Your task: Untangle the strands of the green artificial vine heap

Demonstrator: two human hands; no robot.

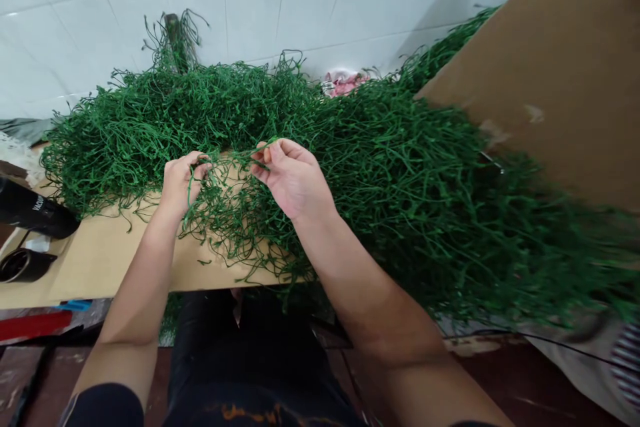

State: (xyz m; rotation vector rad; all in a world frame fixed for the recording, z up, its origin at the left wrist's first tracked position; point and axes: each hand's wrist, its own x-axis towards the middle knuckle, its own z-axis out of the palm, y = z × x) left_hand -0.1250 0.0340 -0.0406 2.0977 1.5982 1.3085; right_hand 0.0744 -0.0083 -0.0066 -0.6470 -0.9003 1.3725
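Thin green stems with small buds lie in a long tangled pile (400, 167) across the cardboard surface (115, 253). Near the middle, my left hand (184, 183) has its fingers curled round a green stem that hangs below the palm. To its right, my right hand (295, 177) pinches a green stem between thumb and fingers, palm turned up. Strands stretch between the two hands, above a looser tangle of stems (230, 207) on the cardboard.
At the left edge lie a black bottle (37, 208) and a dark cup (25, 265). A large cardboard sheet (560, 80) leans at the right. Behind the pile are a pink-and-white item (345, 82) and a tiled wall (250, 0).
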